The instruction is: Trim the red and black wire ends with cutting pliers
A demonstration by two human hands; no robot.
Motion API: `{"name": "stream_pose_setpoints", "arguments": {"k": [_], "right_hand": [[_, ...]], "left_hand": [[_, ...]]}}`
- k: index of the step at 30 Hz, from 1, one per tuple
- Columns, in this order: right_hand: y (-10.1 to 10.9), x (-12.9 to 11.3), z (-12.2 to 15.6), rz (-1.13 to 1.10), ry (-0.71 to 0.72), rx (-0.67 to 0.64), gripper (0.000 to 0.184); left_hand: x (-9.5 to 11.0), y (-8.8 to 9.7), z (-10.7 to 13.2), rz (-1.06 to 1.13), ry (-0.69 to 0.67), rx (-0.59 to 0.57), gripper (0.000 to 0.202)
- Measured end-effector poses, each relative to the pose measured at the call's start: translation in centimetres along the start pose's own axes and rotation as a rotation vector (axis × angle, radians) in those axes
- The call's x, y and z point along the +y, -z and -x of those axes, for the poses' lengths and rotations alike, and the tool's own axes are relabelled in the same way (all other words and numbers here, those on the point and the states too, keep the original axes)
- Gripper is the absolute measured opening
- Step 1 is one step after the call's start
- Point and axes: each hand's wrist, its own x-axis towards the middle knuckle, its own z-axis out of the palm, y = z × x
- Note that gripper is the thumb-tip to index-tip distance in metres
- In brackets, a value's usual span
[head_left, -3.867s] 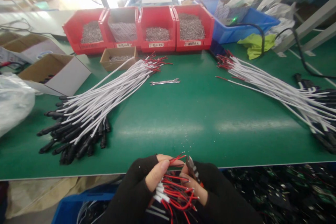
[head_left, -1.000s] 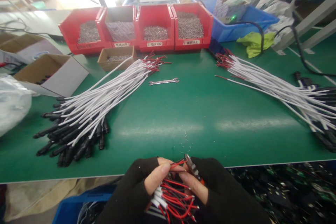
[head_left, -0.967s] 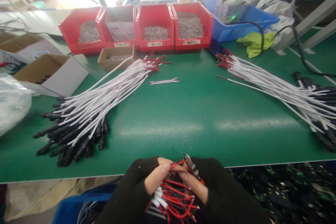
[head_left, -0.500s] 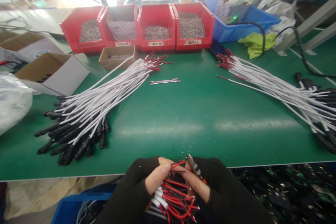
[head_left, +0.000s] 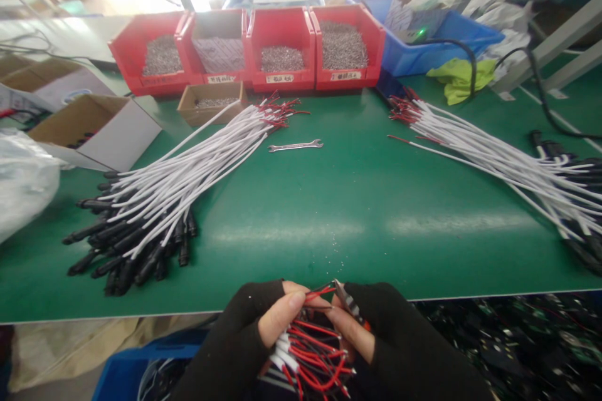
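At the near edge of the table, my left hand (head_left: 279,316) pinches the red and black wire ends (head_left: 320,292) of a cable. My right hand (head_left: 353,326) is closed around a small pair of cutting pliers (head_left: 347,299), with its jaws up against the wire tips. Whether the jaws have closed on a wire I cannot tell. Below both hands hangs a bunch of white cables (head_left: 285,354) with red and black ends spread to the right. Black sleeves reach over part of each hand.
White cables with black connectors lie in a left bundle (head_left: 188,169) and a right bundle (head_left: 493,150). Between them is a wrench (head_left: 296,146). Red bins (head_left: 282,80) of small metal parts line the back, beside a blue bin (head_left: 404,62). Tiny clippings (head_left: 333,244) dot the green table.
The pliers' tip has shifted very slightly left against the wire ends. Both hands otherwise keep nearly the same place and grip.
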Motion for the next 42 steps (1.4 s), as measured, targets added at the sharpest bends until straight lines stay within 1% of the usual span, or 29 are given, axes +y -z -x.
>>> {"name": "stream_pose_setpoints", "arguments": {"k": [3, 6, 9, 11, 14, 16, 18, 22, 26, 28, 31, 32, 35, 39, 40, 42], "right_hand": [[-0.3, 1.5, 0.6, 0.06, 0.076, 0.022, 0.031], [-0.6, 2.9, 1.3, 0.168, 0.094, 0.031, 0.036], [-0.9, 3.1, 1.4, 0.177, 0.028, 0.006, 0.037], [-0.9, 2.6, 1.2, 0.142, -0.045, -0.004, 0.039], [-0.8, 1.6, 0.8, 0.072, -0.167, 0.0, 0.045], [-0.7, 1.3, 0.7, 0.043, -0.214, 0.002, 0.045], [-0.6, 1.3, 0.7, 0.047, -0.169, 0.008, 0.044], [-0.4, 1.8, 0.7, 0.07, 0.008, 0.052, 0.033], [-0.4, 2.1, 0.8, 0.106, 0.062, 0.067, 0.027], [-0.4, 2.2, 0.9, 0.128, 0.105, 0.085, 0.028], [-0.4, 2.3, 0.9, 0.132, 0.197, 0.097, 0.037], [-0.4, 2.3, 0.8, 0.127, 0.216, 0.103, 0.037], [-0.5, 1.7, 0.4, 0.087, 0.217, 0.126, 0.028], [-0.3, 0.7, 0.0, 0.007, 0.24, 0.095, 0.025], [-0.2, 0.4, 0.0, -0.007, 0.219, 0.097, 0.024], [-0.1, -0.1, -0.1, -0.029, 0.132, 0.117, 0.025]], "left_hand": [[-0.1, 0.0, 0.1, 0.02, 0.008, 0.014, 0.026], [-0.4, 0.2, 0.0, -0.012, 0.001, 0.002, 0.028], [-0.5, 0.3, -0.2, -0.02, 0.004, -0.012, 0.028], [-0.4, 0.2, -0.2, -0.012, 0.002, -0.012, 0.027], [-0.1, 0.1, -0.1, -0.016, 0.002, 0.018, 0.027], [0.0, 0.0, 0.0, -0.02, 0.0, 0.03, 0.026], [0.2, -0.1, 0.0, -0.024, 0.003, 0.031, 0.026], [0.6, -0.2, 0.1, -0.015, 0.037, 0.036, 0.026], [0.5, -0.1, -0.1, -0.024, 0.028, 0.029, 0.026], [0.1, 0.1, -0.1, -0.045, 0.028, 0.02, 0.028], [-0.6, 0.4, -0.2, -0.067, 0.018, -0.008, 0.031], [-0.7, 0.4, -0.2, -0.065, 0.016, -0.014, 0.032], [-0.8, 0.5, -0.2, -0.056, 0.019, -0.003, 0.032], [-0.2, 0.2, -0.2, -0.02, 0.02, 0.003, 0.028], [-0.1, 0.1, -0.2, -0.014, 0.023, 0.002, 0.028], [0.2, 0.0, -0.2, -0.017, 0.031, 0.006, 0.028]]}}
